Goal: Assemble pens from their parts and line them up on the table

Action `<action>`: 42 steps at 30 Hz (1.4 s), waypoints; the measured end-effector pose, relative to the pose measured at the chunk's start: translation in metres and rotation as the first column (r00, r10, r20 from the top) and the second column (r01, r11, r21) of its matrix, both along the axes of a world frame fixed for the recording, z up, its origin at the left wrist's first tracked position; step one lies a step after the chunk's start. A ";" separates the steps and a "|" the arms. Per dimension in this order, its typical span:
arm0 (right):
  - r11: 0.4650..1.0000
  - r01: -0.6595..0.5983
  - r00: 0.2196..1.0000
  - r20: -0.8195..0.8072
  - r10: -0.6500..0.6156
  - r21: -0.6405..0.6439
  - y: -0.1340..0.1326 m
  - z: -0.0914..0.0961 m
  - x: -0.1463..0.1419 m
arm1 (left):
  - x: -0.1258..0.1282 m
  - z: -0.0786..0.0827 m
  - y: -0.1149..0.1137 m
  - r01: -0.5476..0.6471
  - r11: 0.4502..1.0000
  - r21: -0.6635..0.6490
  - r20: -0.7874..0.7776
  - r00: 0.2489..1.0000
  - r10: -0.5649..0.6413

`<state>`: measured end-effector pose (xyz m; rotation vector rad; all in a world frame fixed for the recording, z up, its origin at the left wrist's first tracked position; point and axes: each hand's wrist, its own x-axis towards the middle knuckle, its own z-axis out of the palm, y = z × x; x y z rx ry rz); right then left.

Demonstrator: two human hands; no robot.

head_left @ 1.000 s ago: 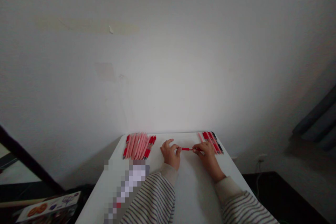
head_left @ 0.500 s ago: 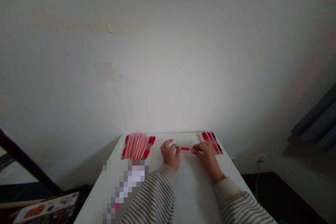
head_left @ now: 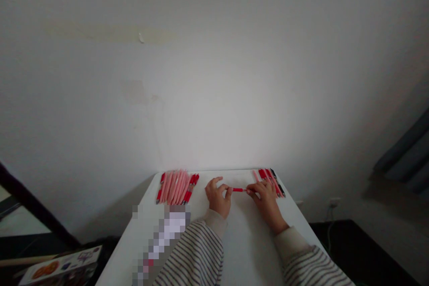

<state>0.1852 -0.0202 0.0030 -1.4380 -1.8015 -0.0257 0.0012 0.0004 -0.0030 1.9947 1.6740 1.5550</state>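
Observation:
Between my two hands a red pen [head_left: 237, 190] lies level above the white table [head_left: 248, 241]. Thumb and forefinger of my left hand [head_left: 217, 197] pinch its left end, the other fingers loosely raised. My right hand [head_left: 264, 199] is closed on the right end, its fingertips covering part of it. To the left lies a row of pens [head_left: 176, 187], pink in the middle with red ones at both sides. Beyond my right hand a smaller group of red, pink and black pens [head_left: 273, 181] is partly hidden by the fingers.
A white wall [head_left: 214, 98] rises behind the table's far edge. Something blurred out by blocks [head_left: 167, 232] lies left of my left sleeve. A printed box [head_left: 60, 266] stands low at the left, and a wall socket [head_left: 334, 202] is at the right.
Both hands keep their grip on the red pen almost in place. The whole view has shifted by only a few pixels.

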 end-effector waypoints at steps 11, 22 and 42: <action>1.000 0.007 0.999 0.038 -0.007 0.002 0.000 0.001 0.000 | -0.001 0.001 -0.001 0.015 0.999 -0.032 -0.037 0.999 -0.016; 0.999 -0.013 0.947 -0.321 0.025 0.040 0.006 -0.001 0.007 | -0.006 0.009 -0.006 -0.082 0.990 -0.112 -0.044 0.996 0.078; 0.997 0.001 0.983 -0.184 0.012 0.072 0.006 -0.005 0.003 | -0.012 0.021 -0.007 -0.098 0.972 -0.214 -0.124 0.990 0.072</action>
